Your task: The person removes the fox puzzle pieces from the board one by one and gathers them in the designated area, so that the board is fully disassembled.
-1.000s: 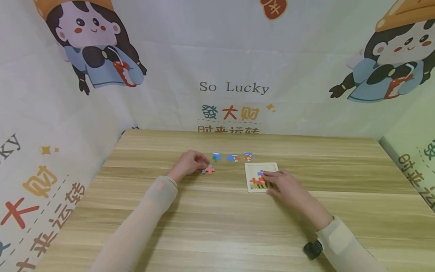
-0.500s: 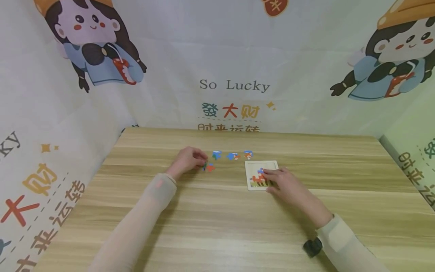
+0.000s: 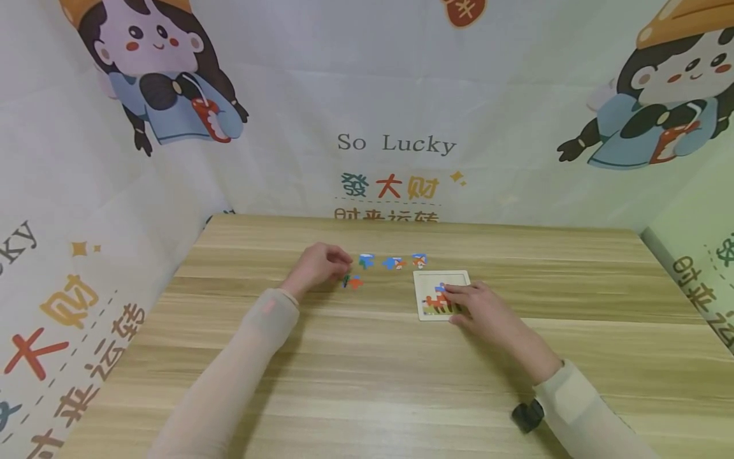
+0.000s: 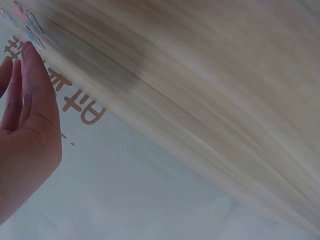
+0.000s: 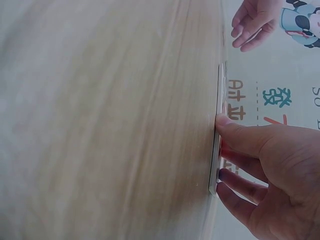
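My left hand [image 3: 317,262] hovers at the left of several loose jigsaw pieces, its fingers gently bent and nothing visible between them. Nearest to it are an orange-red piece [image 3: 356,282] and a narrow dark green piece [image 3: 346,280]. In the left wrist view, pieces lie just past the fingertips of that hand [image 4: 30,115]. My right hand [image 3: 487,309] rests on the right part of a square puzzle board [image 3: 420,280], its index finger touching a blue piece. In the right wrist view, the thumb [image 5: 240,131] touches the board's edge. The hand hides the board's lower right.
Behind the board a row of pieces lies on the wooden table: a blue-green one [image 3: 366,260], a blue-and-orange one [image 3: 394,262] and another [image 3: 420,261]. A black device [image 3: 527,416] sits by the right cuff. A printed cloth [image 3: 395,95] hangs behind the table.
My left hand has drawn back slightly from the nearest pieces. The dark green piece now shows more clearly beside the orange-red one. My right hand stays on the board.
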`<state>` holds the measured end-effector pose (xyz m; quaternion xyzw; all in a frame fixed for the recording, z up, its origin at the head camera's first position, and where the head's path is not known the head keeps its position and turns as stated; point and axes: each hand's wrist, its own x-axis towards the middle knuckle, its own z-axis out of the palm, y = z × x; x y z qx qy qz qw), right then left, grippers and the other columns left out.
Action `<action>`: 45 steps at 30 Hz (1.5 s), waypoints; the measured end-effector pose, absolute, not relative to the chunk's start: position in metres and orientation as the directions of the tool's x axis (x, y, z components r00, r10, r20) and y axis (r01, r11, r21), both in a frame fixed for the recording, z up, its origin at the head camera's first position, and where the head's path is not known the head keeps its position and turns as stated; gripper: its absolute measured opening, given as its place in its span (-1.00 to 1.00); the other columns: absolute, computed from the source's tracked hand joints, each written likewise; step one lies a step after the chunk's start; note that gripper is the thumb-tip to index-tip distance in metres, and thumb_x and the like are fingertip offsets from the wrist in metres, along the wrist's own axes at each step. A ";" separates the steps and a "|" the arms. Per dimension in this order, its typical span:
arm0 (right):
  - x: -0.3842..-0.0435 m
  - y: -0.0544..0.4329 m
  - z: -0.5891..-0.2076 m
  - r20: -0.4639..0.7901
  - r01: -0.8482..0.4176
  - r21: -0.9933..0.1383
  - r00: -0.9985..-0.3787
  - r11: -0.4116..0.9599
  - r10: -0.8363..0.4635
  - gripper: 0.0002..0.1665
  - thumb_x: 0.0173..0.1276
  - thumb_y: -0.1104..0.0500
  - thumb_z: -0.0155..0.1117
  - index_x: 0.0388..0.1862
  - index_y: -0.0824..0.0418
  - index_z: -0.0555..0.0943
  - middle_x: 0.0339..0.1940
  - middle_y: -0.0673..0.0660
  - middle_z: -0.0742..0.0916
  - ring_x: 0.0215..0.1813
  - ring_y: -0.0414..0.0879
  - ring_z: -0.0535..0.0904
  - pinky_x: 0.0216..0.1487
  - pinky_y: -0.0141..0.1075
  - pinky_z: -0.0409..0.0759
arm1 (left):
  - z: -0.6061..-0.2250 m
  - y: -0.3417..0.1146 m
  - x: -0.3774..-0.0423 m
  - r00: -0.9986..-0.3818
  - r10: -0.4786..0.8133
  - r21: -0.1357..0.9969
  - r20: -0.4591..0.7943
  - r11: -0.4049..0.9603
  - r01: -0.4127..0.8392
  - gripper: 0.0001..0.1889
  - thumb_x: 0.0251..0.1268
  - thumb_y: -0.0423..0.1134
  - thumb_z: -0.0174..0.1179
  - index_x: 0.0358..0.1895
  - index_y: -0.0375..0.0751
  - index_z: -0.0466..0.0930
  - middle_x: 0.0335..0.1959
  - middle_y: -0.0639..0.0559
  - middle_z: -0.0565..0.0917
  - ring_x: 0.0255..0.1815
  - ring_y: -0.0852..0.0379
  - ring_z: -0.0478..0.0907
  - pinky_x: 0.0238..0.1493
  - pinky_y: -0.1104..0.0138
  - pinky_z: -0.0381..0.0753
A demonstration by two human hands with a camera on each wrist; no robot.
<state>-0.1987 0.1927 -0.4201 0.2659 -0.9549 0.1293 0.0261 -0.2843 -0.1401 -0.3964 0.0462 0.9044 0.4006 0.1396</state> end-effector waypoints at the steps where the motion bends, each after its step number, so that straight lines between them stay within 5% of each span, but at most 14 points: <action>1: -0.199 0.193 -0.420 0.118 -0.515 -0.228 -0.857 0.826 -0.502 -0.42 0.28 0.13 0.42 0.24 0.33 0.58 0.33 0.24 0.61 0.22 0.25 0.55 0.27 0.09 0.53 | -0.396 -0.139 -0.285 -0.957 0.197 0.739 -0.211 0.674 -0.025 -0.76 0.35 -0.34 0.26 0.04 -0.26 0.67 -0.05 -0.17 0.74 -0.18 0.07 0.68 -0.08 0.31 0.71; 16: -0.197 0.193 -0.418 0.104 -0.483 -0.232 -0.876 0.845 -0.472 -0.44 0.30 0.14 0.41 0.25 0.30 0.59 0.24 0.36 0.61 0.27 0.28 0.52 0.30 0.12 0.50 | -0.392 -0.125 -0.284 -0.957 0.221 0.757 -0.186 0.654 0.004 -0.77 0.34 -0.33 0.27 0.02 -0.28 0.68 -0.04 -0.18 0.74 -0.14 0.07 0.67 -0.07 0.32 0.70; 32: -0.198 0.195 -0.420 0.103 -0.476 -0.258 -0.879 0.841 -0.466 -0.41 0.29 0.10 0.41 0.27 0.28 0.58 0.23 0.34 0.62 0.26 0.28 0.53 0.30 0.14 0.50 | -0.401 -0.088 -0.283 -0.945 0.295 0.768 -0.138 0.634 0.086 -0.80 0.31 -0.29 0.30 -0.03 -0.21 0.71 -0.12 -0.10 0.78 -0.29 0.15 0.63 -0.31 0.45 0.58; 45: -0.198 0.197 -0.421 0.115 -0.462 -0.281 -0.886 0.841 -0.449 -0.43 0.30 0.10 0.41 0.27 0.24 0.59 0.19 0.36 0.61 0.21 0.30 0.53 0.25 0.17 0.51 | -0.403 -0.041 -0.277 -0.909 0.384 0.848 -0.164 0.526 0.069 -0.76 0.31 -0.34 0.29 0.01 -0.29 0.68 -0.10 -0.13 0.75 -0.16 0.09 0.68 -0.11 0.38 0.70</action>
